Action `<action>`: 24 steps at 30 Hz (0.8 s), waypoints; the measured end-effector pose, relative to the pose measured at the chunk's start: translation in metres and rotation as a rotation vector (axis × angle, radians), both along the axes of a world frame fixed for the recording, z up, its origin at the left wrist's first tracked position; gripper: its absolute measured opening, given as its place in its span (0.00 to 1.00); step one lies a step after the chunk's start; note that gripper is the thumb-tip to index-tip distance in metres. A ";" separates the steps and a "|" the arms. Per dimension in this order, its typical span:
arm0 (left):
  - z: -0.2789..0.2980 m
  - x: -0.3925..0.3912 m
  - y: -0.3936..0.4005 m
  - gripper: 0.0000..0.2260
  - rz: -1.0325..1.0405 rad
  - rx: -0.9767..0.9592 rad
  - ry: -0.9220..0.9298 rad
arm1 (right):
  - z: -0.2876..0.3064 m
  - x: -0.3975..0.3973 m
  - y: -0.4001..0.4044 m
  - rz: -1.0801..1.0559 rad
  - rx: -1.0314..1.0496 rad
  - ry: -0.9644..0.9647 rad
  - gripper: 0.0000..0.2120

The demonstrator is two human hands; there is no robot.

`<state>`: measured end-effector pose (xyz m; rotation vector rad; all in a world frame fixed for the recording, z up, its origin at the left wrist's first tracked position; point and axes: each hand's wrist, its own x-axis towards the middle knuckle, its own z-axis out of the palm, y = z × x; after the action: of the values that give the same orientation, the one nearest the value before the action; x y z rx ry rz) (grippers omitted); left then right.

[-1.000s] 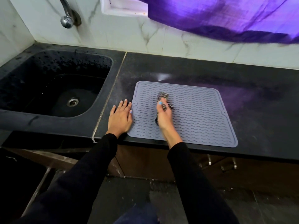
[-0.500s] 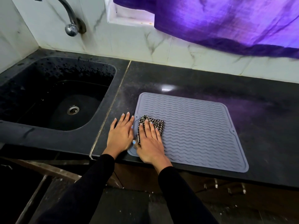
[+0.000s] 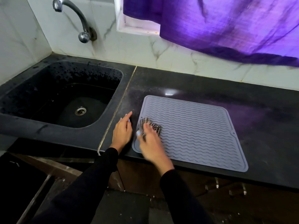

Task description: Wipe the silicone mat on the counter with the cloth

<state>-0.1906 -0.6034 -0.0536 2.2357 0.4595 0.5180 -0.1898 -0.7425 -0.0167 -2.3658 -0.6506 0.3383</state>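
Note:
A grey silicone mat (image 3: 194, 130) with wavy ridges lies on the black counter (image 3: 242, 97), its front edge near the counter's edge. A black-and-white checked cloth (image 3: 156, 126) sits bunched on the mat's front left part. My right hand (image 3: 150, 143), blurred by motion, presses down on the cloth with the thumb spread to the left. My left hand (image 3: 122, 130) rests on the counter just left of the mat's edge, fingers straight and pointing away from me, holding nothing.
A black sink (image 3: 32, 126) with a drain is set into the counter on the left, under a metal tap (image 3: 80, 21). A purple curtain (image 3: 226, 25) hangs over the marble wall behind. Cabinet fronts with handles (image 3: 216, 185) are below the counter.
My right hand swept the cloth from the mat's middle to its front left corner and is now moving it again there. My left hand has lifted slightly beside the mat's edge.

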 end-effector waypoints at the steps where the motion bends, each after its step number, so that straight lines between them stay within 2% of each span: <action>1: 0.002 0.000 0.001 0.18 0.036 -0.045 -0.040 | -0.014 -0.014 0.003 0.040 -0.135 -0.187 0.28; 2: 0.003 0.000 0.001 0.18 0.051 -0.059 -0.061 | -0.024 -0.024 0.006 0.059 -0.222 -0.351 0.29; 4: 0.004 0.000 0.001 0.17 0.030 -0.043 -0.071 | -0.033 -0.029 0.006 0.049 -0.239 -0.471 0.29; 10: 0.000 0.004 -0.001 0.16 0.018 0.032 0.004 | -0.022 -0.014 0.002 0.161 -0.169 -0.388 0.27; 12: 0.001 0.004 -0.001 0.16 0.029 0.018 0.021 | -0.021 -0.008 0.000 0.178 -0.092 -0.268 0.25; 14: 0.002 0.003 -0.002 0.16 0.029 0.000 0.032 | -0.012 0.000 0.001 0.112 0.070 -0.050 0.22; 15: 0.003 0.001 -0.002 0.16 0.022 0.000 0.046 | -0.008 0.004 0.002 0.029 0.224 0.131 0.20; 17: 0.005 0.000 -0.002 0.16 0.009 0.013 0.084 | 0.011 0.017 -0.001 -0.249 0.663 0.605 0.17; 18: 0.006 0.000 -0.003 0.16 0.004 0.024 0.093 | 0.023 0.024 -0.006 -0.387 0.897 0.785 0.18; 19: 0.007 -0.001 -0.005 0.17 -0.001 0.036 0.095 | 0.031 0.031 -0.012 -0.505 1.068 0.867 0.19; 21: 0.010 -0.002 -0.008 0.17 -0.017 0.070 0.089 | 0.044 0.039 -0.020 -0.661 1.172 0.773 0.14; 22: 0.010 -0.001 -0.009 0.17 -0.023 0.084 0.085 | 0.049 0.040 -0.020 -0.659 1.096 0.630 0.12; 24: 0.010 0.000 -0.008 0.17 -0.017 0.081 0.079 | 0.050 0.030 -0.017 -0.469 0.689 0.287 0.15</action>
<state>-0.1909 -0.6110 -0.0436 2.3424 0.4672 0.4478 -0.1598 -0.7600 0.0336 -1.6881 -0.0394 0.1930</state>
